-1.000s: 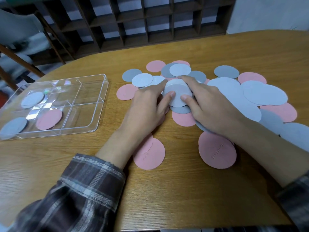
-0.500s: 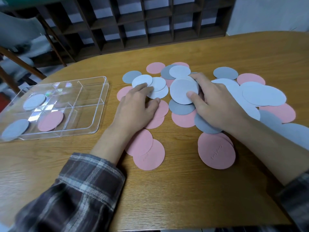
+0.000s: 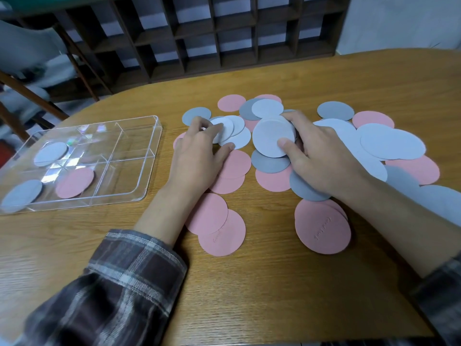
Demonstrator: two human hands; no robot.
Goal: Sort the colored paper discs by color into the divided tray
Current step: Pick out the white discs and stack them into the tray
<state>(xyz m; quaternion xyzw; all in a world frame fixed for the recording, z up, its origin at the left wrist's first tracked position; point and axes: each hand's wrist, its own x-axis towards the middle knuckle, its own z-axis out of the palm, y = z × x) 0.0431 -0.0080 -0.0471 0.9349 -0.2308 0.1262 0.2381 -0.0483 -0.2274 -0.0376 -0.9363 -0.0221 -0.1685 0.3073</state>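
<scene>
— Wood-grain table top (image 3: 274, 290) up front, dark wooden cubby shelf (image 3: 199, 33) behind it. Where does the tray sit?
— On the table's left side: a clear plastic divided tray (image 3: 149, 156), well apart from the pile. A pale tray disc (image 3: 51, 153) lies in a far-left compartment, a second pale tray disc (image 3: 21, 196) in the near-left one, and a pink tray disc (image 3: 74, 182) in the compartment just beside that.
— And the unsorted ones?
— Loose paper discs (image 3: 272, 179) in pink, grey and pale blue-white overlap across the middle and right of the table.
— What's the right hand (image 3: 321, 158) doing?
— It pinches a large pale paper disc (image 3: 269, 138), thumb on its face, fingers curled behind the far edge. That disc is over the pile, above a grey one.
— The left hand (image 3: 197, 158)?
— Its fingers are bent, forefinger and thumb tips on the small white paper discs (image 3: 237, 136) at the pile's left edge. Whether it truly pinches one, I cannot tell. A plaid sleeve (image 3: 129, 270) covers that forearm.
</scene>
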